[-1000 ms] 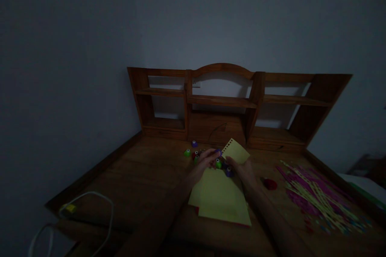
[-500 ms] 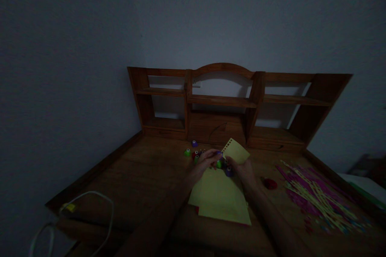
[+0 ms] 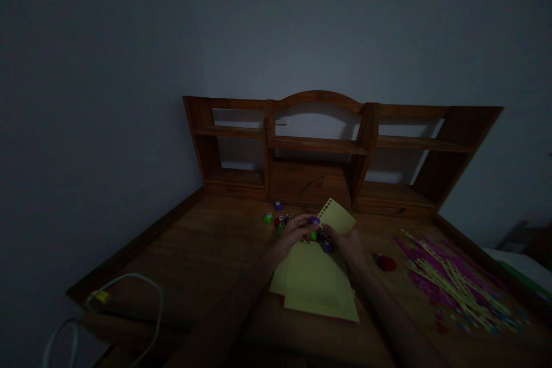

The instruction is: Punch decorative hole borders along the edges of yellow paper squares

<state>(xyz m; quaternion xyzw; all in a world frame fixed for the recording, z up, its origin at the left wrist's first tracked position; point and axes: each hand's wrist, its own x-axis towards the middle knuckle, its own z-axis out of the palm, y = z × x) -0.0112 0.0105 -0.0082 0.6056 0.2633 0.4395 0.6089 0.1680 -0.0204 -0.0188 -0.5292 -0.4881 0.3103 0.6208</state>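
Observation:
My left hand (image 3: pixel 295 231) is closed on a small purple piece (image 3: pixel 315 221), pinched at the fingertips. My right hand (image 3: pixel 344 238) is beside it with fingers bent together near the piece; a thin pale bit shows between the hands, but what the right fingers hold is unclear. Beyond the right hand is a yellow sheet with punched holes (image 3: pixel 340 216); whether the hand touches it I cannot tell. Beneath the hands are a green piece (image 3: pixel 313 236) and another purple piece (image 3: pixel 327 246). Overlapping yellow paper sheets (image 3: pixel 317 282) lie closer to me.
One-eyed green (image 3: pixel 268 218) and purple pieces (image 3: pixel 278 206) sit left of the hands. Rightward are a red object (image 3: pixel 387 263) and a pile of yellow and pink sticks (image 3: pixel 457 282). A wooden shelf (image 3: pixel 317 144) backs the desk; a white cable (image 3: pixel 159 299) hangs front left.
The purple piece in my left fingertips has turned or shifted slightly and shows more. The pale bit between the hands has come into view. Otherwise, both hands stay nearly in place.

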